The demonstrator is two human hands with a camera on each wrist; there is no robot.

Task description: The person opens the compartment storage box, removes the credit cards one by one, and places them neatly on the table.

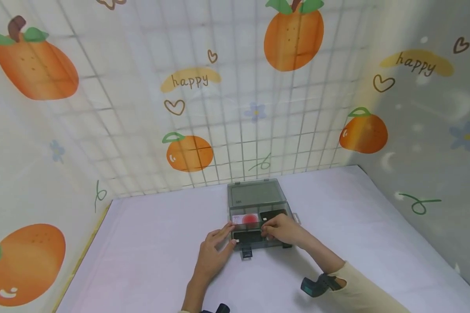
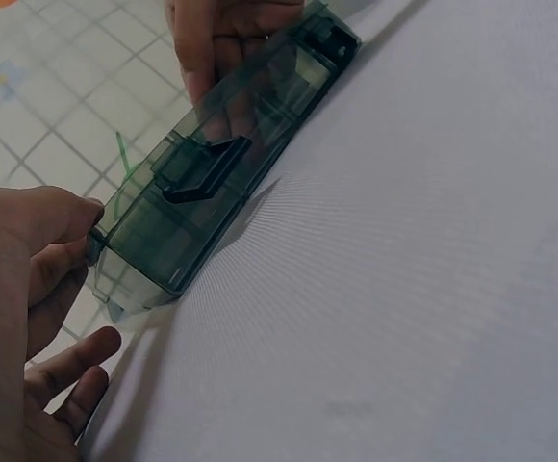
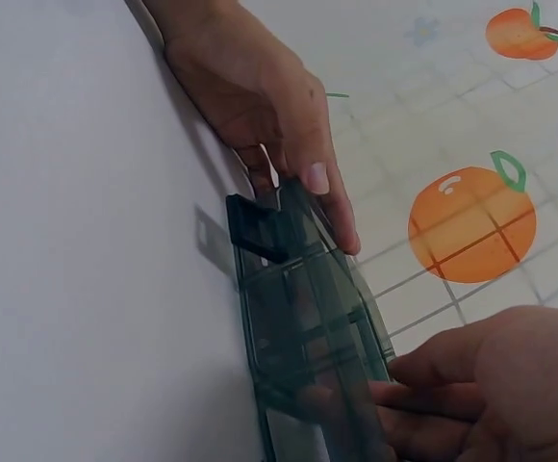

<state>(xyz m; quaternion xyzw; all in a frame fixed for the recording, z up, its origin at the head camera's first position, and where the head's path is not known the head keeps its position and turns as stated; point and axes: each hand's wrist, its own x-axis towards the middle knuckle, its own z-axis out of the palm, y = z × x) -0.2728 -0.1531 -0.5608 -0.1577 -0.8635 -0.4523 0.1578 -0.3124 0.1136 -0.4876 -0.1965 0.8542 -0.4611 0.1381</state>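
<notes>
A grey-green translucent divided storage box [image 1: 240,248] lies on the table with its lid [image 1: 256,194] folded back. My left hand [image 1: 214,252] holds its front left corner, the thumb at the front rim and fingertips along the left side. My right hand [image 1: 285,229] reaches over the right part with fingers bent down inside, seen through the wall in both wrist views; whatever lies between its fingertips is hidden. A white card with a red circle [image 1: 245,219] sits in the back left compartment, a black flat piece [image 1: 272,214] to its right. Another black flat piece [image 1: 247,237] lies in the front compartment.
A dark latch [image 1: 246,252] hangs from the front edge onto the white tabletop [image 1: 152,256]. Beside the box's right wall is a pale loop [image 1: 296,218]. A patterned curtain [image 1: 227,108] closes off the back and sides.
</notes>
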